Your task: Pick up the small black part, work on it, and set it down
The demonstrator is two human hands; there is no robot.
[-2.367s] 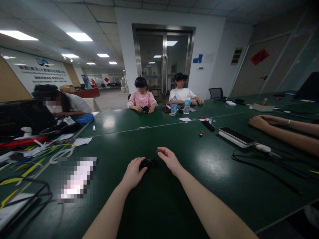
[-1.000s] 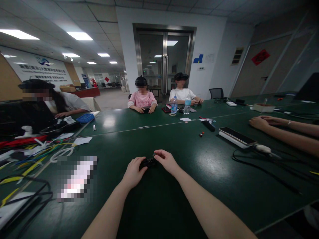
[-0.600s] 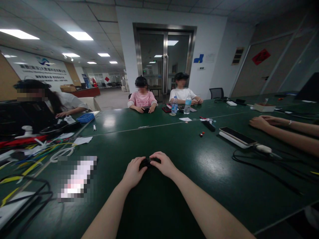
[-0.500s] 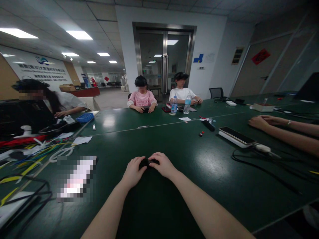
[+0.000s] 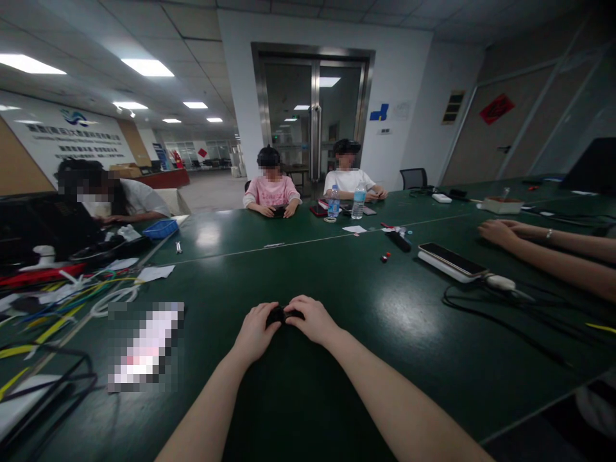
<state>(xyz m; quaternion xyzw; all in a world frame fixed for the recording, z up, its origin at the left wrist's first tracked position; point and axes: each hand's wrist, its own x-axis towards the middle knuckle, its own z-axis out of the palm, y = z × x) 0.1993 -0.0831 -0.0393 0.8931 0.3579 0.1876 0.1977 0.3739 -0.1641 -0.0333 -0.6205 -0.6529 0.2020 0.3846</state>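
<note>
A small black object [image 5: 277, 314] sits between my two hands, low over the middle of the green table [image 5: 308, 398]. My left hand [image 5: 256, 328] has its thumb and fingers closed around the left end. From the other side, my right hand [image 5: 312, 319] grips the right end with thumb and fingertips. The fingers cover most of the object, so I cannot make out its kind. To the left of my left hand lies a blurred-out phone-like slab [image 5: 149, 346].
Cables [image 5: 62, 321] and a blue basket [image 5: 161, 228] fill the left side. A phone on a white block [image 5: 452, 262] lies at right, beside another person's hands [image 5: 500, 232]. Two bottles [image 5: 358, 202] stand near two seated people across the table.
My view has turned slightly right, so the scene sits a little further left. The person at far left has shifted posture. Both my hands keep their hold on the black object.
</note>
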